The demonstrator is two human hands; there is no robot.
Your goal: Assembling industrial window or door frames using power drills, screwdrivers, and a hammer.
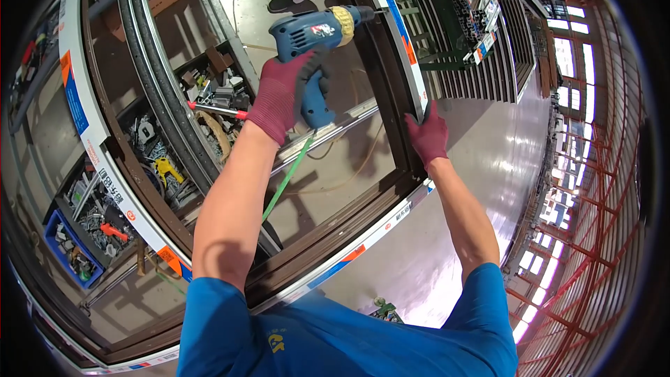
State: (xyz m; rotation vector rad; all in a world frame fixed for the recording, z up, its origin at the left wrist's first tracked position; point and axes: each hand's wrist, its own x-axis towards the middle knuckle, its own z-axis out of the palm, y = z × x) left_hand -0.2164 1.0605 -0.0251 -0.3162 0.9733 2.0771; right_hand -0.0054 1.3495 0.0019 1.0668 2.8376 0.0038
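Maroon-gloved, the left hand (279,94) is clenched round the pistol grip of a blue electric drill (314,35), a dense, rigid tool best held at that handle, its bit against the right rail of the brown window frame (335,227). Further right, the right hand (427,132) grips that stiff, bulky frame's white-taped edge. Parts bins (91,220) lie at left below the frame; glossy grey floor (488,153) spreads at right.
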